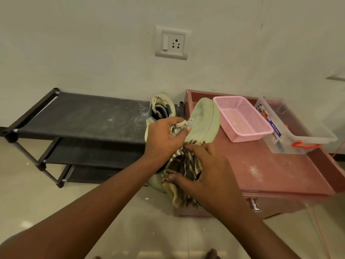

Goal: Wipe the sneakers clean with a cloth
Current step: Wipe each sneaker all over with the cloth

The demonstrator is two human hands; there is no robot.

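**Sneaker Held at the Bench Edge, Cloth Pressed On**

A pale green sneaker [203, 118] is held just off the left edge of the reddish bench [270, 165]. Its toe is raised toward the wall and its sole is turned toward the bench. The left grip [164, 135] is clenched round the laces and upper, on the side away from the bench.

A striped cloth [184, 165] is pressed against the sneaker's lower part, nearer the heel, by the right grip [205, 169]. The fingers there are laid fairly straight on the fabric rather than wrapped round it. A loose end of the cloth is left hanging below the palm, near the bench's front left corner.

The second sneaker [160, 107] is seen on the top shelf of the dark shoe rack [84, 114], just left of the bench. On the bench, toward the wall, a pink basket [242, 118] and a clear plastic box [298, 135] are set side by side.

Several risks are judged likely:

- The cloth is kept in place by pressure alone, so it could bunch or slide off during a hard stroke.
- The sneaker could be twisted in the hand, since it is held largely by its laces.
- The basket could be knocked by the raised toe.
- Pale dust lying on the bench could be picked up by the hanging end and smeared back onto the shoe.
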